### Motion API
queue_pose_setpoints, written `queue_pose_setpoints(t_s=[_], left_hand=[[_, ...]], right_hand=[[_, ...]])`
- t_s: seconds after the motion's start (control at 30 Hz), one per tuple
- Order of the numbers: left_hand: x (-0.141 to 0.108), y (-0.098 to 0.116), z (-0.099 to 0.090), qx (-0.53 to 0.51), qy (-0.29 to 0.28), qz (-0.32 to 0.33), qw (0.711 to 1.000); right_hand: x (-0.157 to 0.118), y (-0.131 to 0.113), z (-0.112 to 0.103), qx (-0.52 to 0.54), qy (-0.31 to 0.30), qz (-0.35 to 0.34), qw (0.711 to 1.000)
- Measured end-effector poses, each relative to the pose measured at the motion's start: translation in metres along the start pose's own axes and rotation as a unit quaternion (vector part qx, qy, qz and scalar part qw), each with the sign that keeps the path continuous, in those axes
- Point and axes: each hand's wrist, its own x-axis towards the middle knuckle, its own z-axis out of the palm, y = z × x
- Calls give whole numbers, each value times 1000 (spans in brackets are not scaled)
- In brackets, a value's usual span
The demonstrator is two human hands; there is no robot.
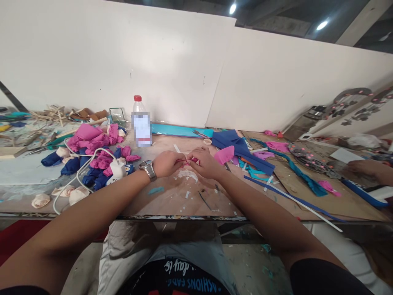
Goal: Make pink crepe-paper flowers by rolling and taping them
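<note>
Both hands meet over the middle of the worktable, thumbs and fingertips pinched together. Between them is a piece of pink fabric, mostly covered by the fingers; a wider flap sticks out past the right hand. My left hand, with a metal watch on its wrist, is closed on the fabric's left end. My right hand is closed on it from the other side. A whitish smear and small white scraps lie on the tabletop just below the hands.
Pink and blue fabric rosettes crowd the left, with a white power strip and its cord. A red-capped bottle stands behind. Blue fabric and strips lie right. Another person's hand shows at far right.
</note>
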Motion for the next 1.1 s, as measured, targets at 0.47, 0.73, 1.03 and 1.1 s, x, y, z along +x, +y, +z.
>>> queue_pose_setpoints(t_s=[0.47,0.73,1.03,1.1], left_hand=[[3,-9,2,-209,-38,-59,975],[4,-8,1,-229,-43,-60,971],[6,-14,6,-316,-87,-90,941],[6,-14,5,-343,-94,-103,929]], right_hand=[[1,2,1,-12,22,0,1000],[0,1,3,0,11,10,1000],[0,4,4,1,52,-21,998],[0,4,4,1,58,-30,998]])
